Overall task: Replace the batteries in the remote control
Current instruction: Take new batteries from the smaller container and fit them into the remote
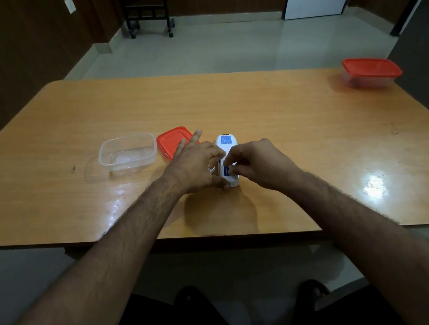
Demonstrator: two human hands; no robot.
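Note:
A white remote control (226, 145) lies face down near the middle of the wooden table (255, 109), its blue label at the far end and its battery bay uncovered. A blue battery (226, 171) sits in the bay. My left hand (197, 164) grips the remote's left side with thumb and forefinger, the other fingers stretched out. My right hand (256, 164) pinches at the battery with curled fingertips. A thin white piece (212, 170), perhaps the cover, pokes out under my left hand.
An empty clear plastic container (127, 155) stands left of the hands with its red lid (171, 143) beside it. A second clear container with a red lid (371, 72) sits at the far right corner. The table's front edge runs close to my lap.

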